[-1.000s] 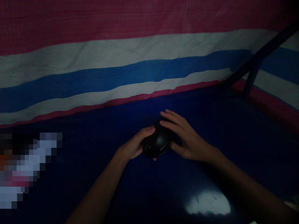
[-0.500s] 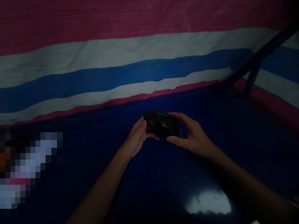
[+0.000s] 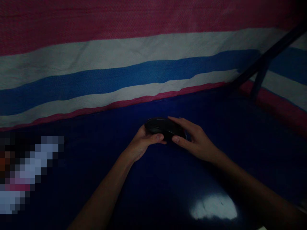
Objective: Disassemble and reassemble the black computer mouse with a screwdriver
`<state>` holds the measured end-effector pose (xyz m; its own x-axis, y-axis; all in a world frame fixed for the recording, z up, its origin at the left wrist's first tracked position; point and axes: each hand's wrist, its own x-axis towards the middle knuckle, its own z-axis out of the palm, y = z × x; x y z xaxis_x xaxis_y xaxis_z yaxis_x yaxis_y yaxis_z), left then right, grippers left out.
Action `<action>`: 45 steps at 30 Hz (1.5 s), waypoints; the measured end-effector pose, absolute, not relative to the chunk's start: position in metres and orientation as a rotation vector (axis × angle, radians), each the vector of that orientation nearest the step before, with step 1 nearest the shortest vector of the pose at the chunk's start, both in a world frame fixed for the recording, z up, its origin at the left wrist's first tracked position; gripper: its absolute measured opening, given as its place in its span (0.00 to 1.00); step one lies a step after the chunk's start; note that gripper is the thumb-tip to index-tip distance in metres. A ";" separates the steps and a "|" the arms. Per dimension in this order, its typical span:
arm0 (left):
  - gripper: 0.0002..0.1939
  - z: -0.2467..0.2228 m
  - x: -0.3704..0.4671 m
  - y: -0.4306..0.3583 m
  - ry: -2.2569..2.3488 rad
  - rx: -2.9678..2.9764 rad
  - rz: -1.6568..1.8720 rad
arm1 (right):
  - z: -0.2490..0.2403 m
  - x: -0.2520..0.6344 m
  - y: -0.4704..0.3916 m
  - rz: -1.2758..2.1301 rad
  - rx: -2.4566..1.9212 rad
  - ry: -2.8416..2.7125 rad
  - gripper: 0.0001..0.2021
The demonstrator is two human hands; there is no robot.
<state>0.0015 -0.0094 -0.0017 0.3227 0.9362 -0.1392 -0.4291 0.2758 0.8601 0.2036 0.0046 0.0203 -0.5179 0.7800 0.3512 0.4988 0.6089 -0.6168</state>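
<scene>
A dark, rounded computer mouse (image 3: 159, 125) is held between both my hands above the dark blue surface (image 3: 148, 191). My left hand (image 3: 144, 142) grips its left end, thumb across the near side and the other fingers mostly hidden beneath. At the right end, my right hand (image 3: 195, 139) closes on it with the thumb on the near side and a finger along the far edge. Dim light hides the finer details of the mouse.
Behind the surface hangs a striped red, white and blue woven sheet (image 3: 134, 76). A dark slanted bar (image 3: 273, 52) with a short post stands at the right corner. A blurred-out patch (image 3: 35, 164) covers something at the left. Light reflects off the surface near the front.
My left thumb has moved from the left end of the mouse onto its near side. The mouse has turned slightly and shifted a little left; my right hand stays on it.
</scene>
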 end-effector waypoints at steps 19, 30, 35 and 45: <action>0.26 -0.004 0.002 -0.008 0.755 0.781 1.048 | 0.023 0.201 0.005 0.713 -1.070 -2.099 0.24; 0.27 -0.004 0.002 -0.008 0.772 0.777 1.044 | 0.024 0.199 0.004 0.735 -1.097 -2.064 0.24; 0.26 -0.004 0.002 -0.009 0.777 0.785 1.048 | 0.026 0.200 0.005 0.899 -1.114 -1.976 0.26; 0.26 -0.005 0.000 -0.007 0.748 0.747 1.044 | 0.024 0.200 0.006 0.859 -1.130 -2.001 0.26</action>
<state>0.0005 -0.0069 -0.0048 0.3165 0.9317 -0.1783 -0.4683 0.3169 0.8248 0.1999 0.0061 0.0240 -0.3964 0.8883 0.2320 0.4434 0.4065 -0.7988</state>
